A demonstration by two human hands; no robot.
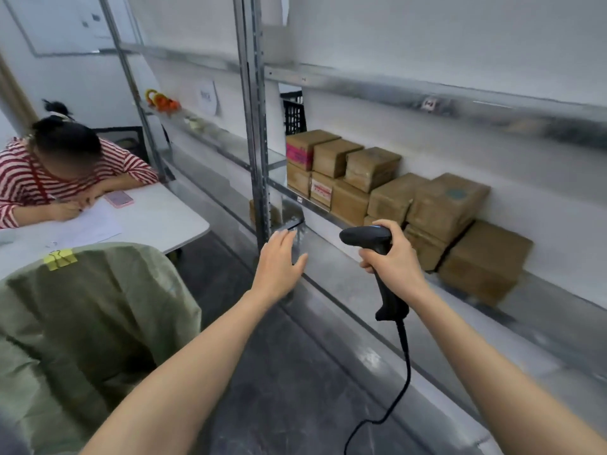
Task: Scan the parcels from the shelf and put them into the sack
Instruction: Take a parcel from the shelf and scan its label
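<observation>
Gripping the black corded barcode scanner (366,236) in the right hand (391,261), holding the left hand (279,261) flat and empty. Facing brown taped cardboard parcels (446,198) stacked on the grey metal shelf (555,307): probably stiff, light; clasping opposite faces.

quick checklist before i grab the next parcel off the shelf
1. Scanner in hand: the right hand grips the scanner by its handle. Ok.
2. A free hand for picking: the left hand is open, holds nothing and reaches toward the shelf. Ok.
3. Parcels left to take: brown parcels are stacked on the shelf. Ok.
4. Cable free: it hangs loose below the scanner, away from the parcels. Ok.
5. Sack open to receive: its mouth does not show. Cannot tell.
6. Barcode on the nearest parcel facing you: too blurred. Cannot tell.
</observation>
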